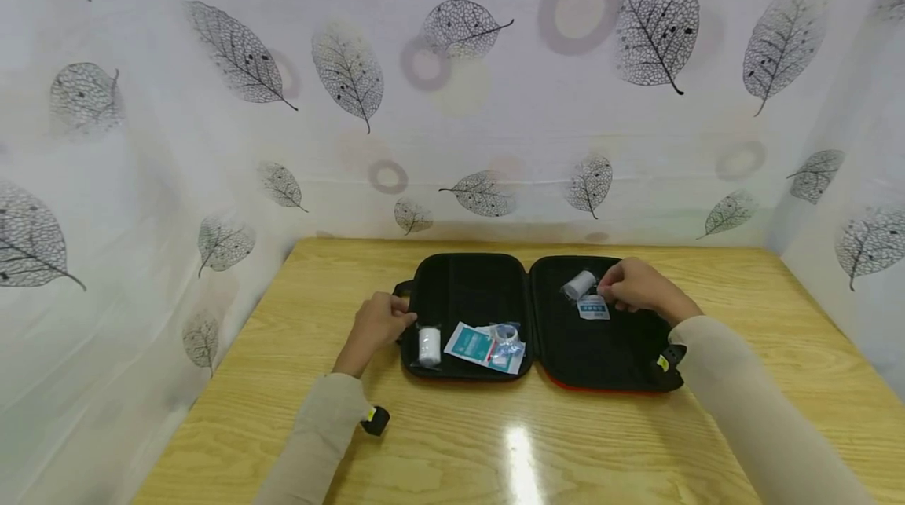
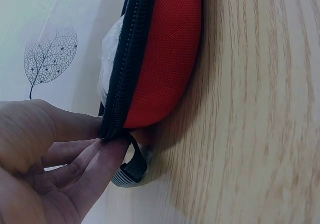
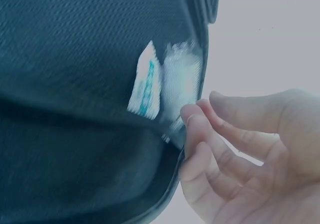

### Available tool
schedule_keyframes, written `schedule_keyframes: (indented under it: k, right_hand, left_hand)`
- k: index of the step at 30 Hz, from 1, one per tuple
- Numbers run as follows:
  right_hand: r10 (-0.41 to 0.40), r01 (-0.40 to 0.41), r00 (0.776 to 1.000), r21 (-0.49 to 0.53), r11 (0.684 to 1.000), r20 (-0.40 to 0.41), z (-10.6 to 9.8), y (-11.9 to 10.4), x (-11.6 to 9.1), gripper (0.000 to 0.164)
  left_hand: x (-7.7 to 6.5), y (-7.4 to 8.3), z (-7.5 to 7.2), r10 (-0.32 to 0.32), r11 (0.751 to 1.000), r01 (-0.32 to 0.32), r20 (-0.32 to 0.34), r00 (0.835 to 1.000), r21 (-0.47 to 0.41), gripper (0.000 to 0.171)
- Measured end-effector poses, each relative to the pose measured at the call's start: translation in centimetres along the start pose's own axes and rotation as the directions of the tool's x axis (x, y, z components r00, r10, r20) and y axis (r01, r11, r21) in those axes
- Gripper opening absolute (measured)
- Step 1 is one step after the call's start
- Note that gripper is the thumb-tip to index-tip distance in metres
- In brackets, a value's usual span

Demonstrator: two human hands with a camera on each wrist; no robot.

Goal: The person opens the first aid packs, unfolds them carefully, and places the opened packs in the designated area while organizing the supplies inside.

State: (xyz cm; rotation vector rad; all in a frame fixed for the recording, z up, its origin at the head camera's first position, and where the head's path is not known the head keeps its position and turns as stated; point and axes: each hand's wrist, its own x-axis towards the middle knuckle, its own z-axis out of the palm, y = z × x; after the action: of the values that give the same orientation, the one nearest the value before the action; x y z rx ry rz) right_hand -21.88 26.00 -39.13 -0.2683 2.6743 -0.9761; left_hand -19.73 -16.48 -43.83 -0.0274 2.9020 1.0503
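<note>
A black-lined case [image 1: 470, 273] with a red outer shell [image 2: 167, 59] lies unfolded on the table. At its left side, my left hand [image 1: 378, 324] pinches the zippered rim [image 2: 120, 99] between thumb and fingers, beside a black strap loop [image 2: 135, 166]. My right hand [image 1: 636, 285] reaches over the right half, fingers bent. Its fingertips [image 3: 192, 112] are right at the end of a plastic-wrapped white roll [image 3: 180, 79]; I cannot tell whether they grip the wrapper. A small white-and-teal packet [image 1: 593, 307] lies beside that roll.
In the left half lie another wrapped white roll [image 1: 429, 346], flat white-and-teal packets [image 1: 472, 344] and a wrapped ring-shaped roll [image 1: 505, 334]. A leaf-patterned curtain [image 1: 459, 120] hangs behind the wooden table [image 1: 452, 442].
</note>
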Motion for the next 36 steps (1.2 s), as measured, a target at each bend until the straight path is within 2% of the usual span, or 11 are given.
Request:
schedule_keyframes:
  k: [4, 15, 23, 30, 36]
  right_hand:
    - [-0.018, 0.018, 1.000, 0.046, 0.999, 0.004, 0.3, -1.0, 0.5, 0.021]
    - [-0.079, 0.076, 0.996, 0.060, 0.995, 0.042, 2.0, -3.8, 2.0, 0.020]
    - [-0.079, 0.077, 0.994, 0.033, 0.996, 0.077, 3.9, -5.6, 3.2, 0.015]
    - [-0.143, 0.141, 0.983, 0.025, 0.990, 0.116, 5.6, -7.3, 3.9, 0.013]
    - [-0.170, 0.177, 0.969, -0.022, 0.984, 0.177, 6.9, -7.8, 4.8, 0.011]
  left_hand:
    - [0.1, 0.1, 0.1, -0.005, 1.000, 0.005, 0.004, 1.000, 0.001, 0.025]
    - [0.1, 0.2, 0.0, -0.007, 1.000, 0.007, 0.014, 1.000, 0.001, 0.026]
    - [0.1, 0.0, 0.1, -0.016, 1.000, 0.016, 0.013, 1.000, -0.003, 0.026]
    - [0.1, 0.0, 0.1, -0.005, 1.000, 0.005, 0.009, 1.000, -0.002, 0.025]
    - [0.0, 0.0, 0.0, 0.003, 1.000, -0.002, 0.010, 1.000, -0.008, 0.024]
